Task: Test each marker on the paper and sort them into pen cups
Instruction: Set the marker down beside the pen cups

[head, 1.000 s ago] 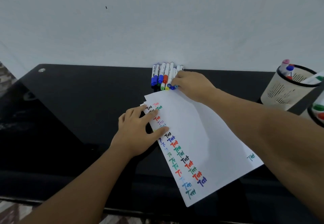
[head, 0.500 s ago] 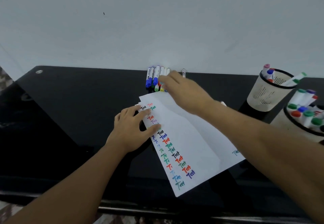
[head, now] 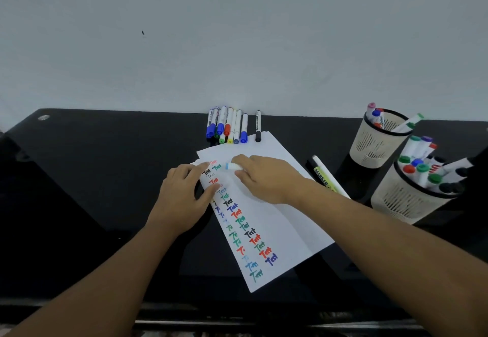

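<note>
Left hand [head: 182, 199] lies flat on the left edge of the paper [head: 277, 220], fingers straight, pressing the sheets to the black worktop [head: 92, 178]. If that press eases while the other hand writes, the loose stack prob slides on the glossy top and the stroke smears across the "Test" columns already there.

Back at the wall, the row of untested markers [head: 227, 125] lies side by side, w/ one black marker [head: 258, 126] just apart to its right. They're round; a knock from the paper's top corner, which touches the row, could roll them.

Right hand [head: 264, 178] is over the top of the paper, fingers curled round a light-blue marker [head: 232, 166], its cap end poking out to the left. Cap looks on, so it must come off first; pulling it one-handed risks dropping it or inking the sheet in the wrong spot.

A yellow-label marker [head: 326, 178] lies loose on the worktop near the right forearm, easy to sweep off.

Far right, two mesh pen cups, back cup [head: 375, 141] and front cup [head: 406, 202]. Front one is crowded; forcing another in could tip it, and picking the wrong cup spoils the sort.
</note>
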The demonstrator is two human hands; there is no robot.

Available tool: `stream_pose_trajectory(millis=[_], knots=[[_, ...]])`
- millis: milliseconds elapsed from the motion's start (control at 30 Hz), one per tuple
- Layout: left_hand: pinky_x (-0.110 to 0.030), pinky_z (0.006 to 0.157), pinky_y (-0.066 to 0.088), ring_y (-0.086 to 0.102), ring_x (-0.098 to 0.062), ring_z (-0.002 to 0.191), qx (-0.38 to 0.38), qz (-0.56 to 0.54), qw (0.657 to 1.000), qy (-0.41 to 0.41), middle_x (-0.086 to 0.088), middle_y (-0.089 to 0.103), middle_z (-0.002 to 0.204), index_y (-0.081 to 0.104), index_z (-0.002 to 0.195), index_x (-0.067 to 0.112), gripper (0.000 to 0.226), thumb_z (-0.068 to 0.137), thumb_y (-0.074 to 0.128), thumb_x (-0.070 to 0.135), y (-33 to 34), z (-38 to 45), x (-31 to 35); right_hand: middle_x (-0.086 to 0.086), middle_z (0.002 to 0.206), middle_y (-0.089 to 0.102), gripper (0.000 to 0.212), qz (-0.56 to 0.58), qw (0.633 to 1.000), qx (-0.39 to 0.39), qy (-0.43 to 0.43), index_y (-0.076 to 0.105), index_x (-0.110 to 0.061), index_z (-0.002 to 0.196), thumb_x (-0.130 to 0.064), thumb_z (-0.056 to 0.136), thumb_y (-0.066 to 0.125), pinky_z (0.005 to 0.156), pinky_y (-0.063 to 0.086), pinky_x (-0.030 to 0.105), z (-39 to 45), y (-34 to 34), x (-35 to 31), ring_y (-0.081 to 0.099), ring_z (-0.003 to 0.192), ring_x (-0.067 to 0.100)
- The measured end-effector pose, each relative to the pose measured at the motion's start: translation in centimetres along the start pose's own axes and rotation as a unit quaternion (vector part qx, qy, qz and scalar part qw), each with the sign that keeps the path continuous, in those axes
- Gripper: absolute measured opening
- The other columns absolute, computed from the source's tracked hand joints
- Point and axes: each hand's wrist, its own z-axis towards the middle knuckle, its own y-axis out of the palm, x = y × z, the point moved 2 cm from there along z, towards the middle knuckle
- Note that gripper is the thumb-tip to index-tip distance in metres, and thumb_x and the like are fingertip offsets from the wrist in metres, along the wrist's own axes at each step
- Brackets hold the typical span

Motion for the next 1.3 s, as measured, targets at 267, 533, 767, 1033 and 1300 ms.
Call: stream_pose_trajectory(millis=[267,533,767,1033,1300], knots=[[-0.038,0.098,0.046,0.049,-0.016,0.118,0.017,0.019,0.997,0.071,0.006,0.062,0.124,0.054,0.145,0.025,0.052,0.098,0.059,0.048,0.0,-0.2,0.3,-0.007,0.085,0.063,0.044,-0.09,0.995,-0.006,-0.039,0.045,-0.037,0.14,-0.057,0.109,0.022,0.063,0.049,0.033,0.4,0.0,-1.1,0.06,0.078,0.014],[-0.047,0.091,0.051,0.054,-0.02,0.11,0.05,0.034,0.994,0.095,0.0,0.069,0.116,0.068,0.126,0.014,0.031,0.1,0.062,0.029,0.2,-0.4,-0.1,-0.006,0.093,0.065,0.044,-0.069,0.997,-0.001,-0.04,0.046,-0.029,0.136,-0.059,0.106,0.034,0.064,0.046,0.03,0.7,0.1,-1.7,0.059,0.077,0.012],[-0.038,0.099,0.041,0.043,-0.018,0.116,0.058,0.056,0.995,-0.051,0.003,0.057,0.119,0.067,0.121,0.02,0.031,0.102,0.053,0.039,0.2,-0.1,-1.1,-0.005,0.104,0.064,0.028,0.231,0.97,0.072,0.021,0.051,-0.029,0.121,-0.011,0.108,0.035,0.076,0.05,0.031,0.8,-1.0,-0.5,0.066,0.081,0.009],[-0.044,0.111,0.032,0.033,-0.021,0.137,-0.005,0.041,0.999,0.014,0.002,0.047,0.147,0.042,0.152,0.041,0.05,0.103,0.052,0.043,0.8,0.3,-1.1,-0.007,0.125,0.064,0.051,0.421,0.903,0.048,0.074,0.059,-0.037,0.127,0.004,0.1,0.043,0.086,0.056,0.033,1.9,0.2,-1.1,0.065,0.106,0.013],[-0.044,0.116,0.026,0.029,-0.02,0.142,-0.043,0.074,0.996,-0.003,0.002,0.045,0.152,0.057,0.141,0.042,0.041,0.103,0.043,0.052,0.8,0.6,-1.1,-0.004,0.081,0.064,0.038,0.481,0.854,0.165,0.11,0.061,-0.026,0.122,-0.055,0.105,0.044,0.077,0.053,0.028,2.0,2.1,-2.0,0.061,0.073,0.005]])
